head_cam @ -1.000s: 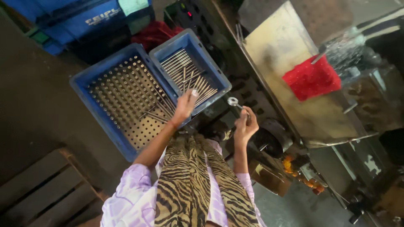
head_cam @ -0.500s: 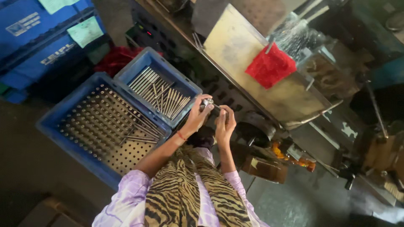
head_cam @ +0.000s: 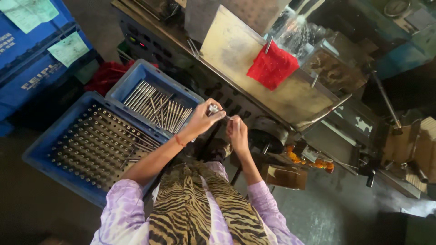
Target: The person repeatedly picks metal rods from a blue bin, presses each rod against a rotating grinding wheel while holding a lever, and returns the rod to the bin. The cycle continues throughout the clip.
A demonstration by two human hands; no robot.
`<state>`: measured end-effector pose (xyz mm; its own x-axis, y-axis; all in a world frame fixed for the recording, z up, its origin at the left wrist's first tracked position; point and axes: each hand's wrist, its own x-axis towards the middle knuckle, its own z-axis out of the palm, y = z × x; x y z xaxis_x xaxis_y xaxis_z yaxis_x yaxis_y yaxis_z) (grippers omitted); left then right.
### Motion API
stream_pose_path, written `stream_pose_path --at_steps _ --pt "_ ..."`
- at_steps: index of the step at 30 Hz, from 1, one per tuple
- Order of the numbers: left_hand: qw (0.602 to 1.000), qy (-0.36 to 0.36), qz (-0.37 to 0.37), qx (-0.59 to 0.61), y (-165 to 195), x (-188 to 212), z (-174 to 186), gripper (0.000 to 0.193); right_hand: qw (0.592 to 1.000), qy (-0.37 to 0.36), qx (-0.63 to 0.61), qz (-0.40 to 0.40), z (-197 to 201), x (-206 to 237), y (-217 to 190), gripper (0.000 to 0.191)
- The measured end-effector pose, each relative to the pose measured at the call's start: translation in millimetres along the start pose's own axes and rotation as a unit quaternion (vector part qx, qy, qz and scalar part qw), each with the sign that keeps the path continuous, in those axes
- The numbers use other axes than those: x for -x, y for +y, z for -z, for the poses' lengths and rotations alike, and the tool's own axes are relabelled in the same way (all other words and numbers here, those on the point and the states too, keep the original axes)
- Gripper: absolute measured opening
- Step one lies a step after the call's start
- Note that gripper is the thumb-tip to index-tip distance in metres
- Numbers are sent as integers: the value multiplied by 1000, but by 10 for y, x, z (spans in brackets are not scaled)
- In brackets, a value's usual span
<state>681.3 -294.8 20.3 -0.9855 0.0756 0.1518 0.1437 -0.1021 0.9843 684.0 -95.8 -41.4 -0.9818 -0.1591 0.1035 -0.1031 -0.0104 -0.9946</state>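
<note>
The left hand (head_cam: 202, 120) pinches a small shiny metal part (head_cam: 213, 108) between thumb and fingertips, holding it just above the near corner of the small blue crate (head_cam: 131, 81). The right hand (head_cam: 237, 130) sits just beside it at three o'clock, fingers curled closed around a thin metal rod (head_cam: 228, 117); only the rod's tip shows past the knuckles, and whether that tip touches the shiny part is too small to make out.

The small crate holds a loose pile of metal rods (head_cam: 159, 109) lying flat. At eight o'clock from it, touching its side, a large blue crate (head_cam: 41, 152) carries a perforated rack (head_cam: 91, 145) with many holes; a few rods lie across it, and its near corner is hidden behind the left forearm.

At one o'clock from the hands, a red cloth (head_cam: 271, 66) hangs over a worn metal panel (head_cam: 236, 50) on the machine (head_cam: 318, 118). The machine's far parts are dark and hard to read. Blue bins (head_cam: 27, 72) with paper sheets are cut off at ten o'clock. A tiger-striped cloth (head_cam: 195, 208) covers the lap.
</note>
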Motion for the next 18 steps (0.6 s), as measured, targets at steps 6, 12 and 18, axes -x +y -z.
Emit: stream_pose_path --at_steps 6,12,18 --pt "927 -91 316 183 55 -70 33 19 864 -8 358 354 121 -83 -141 27" --pt "994 -12 72 84 113 136 -266 21 849 -44 340 402 263 -97 -338 32" --pt "999 14 4 42 281 332 -465 24 813 -76 355 455 453 -53 -550 41"
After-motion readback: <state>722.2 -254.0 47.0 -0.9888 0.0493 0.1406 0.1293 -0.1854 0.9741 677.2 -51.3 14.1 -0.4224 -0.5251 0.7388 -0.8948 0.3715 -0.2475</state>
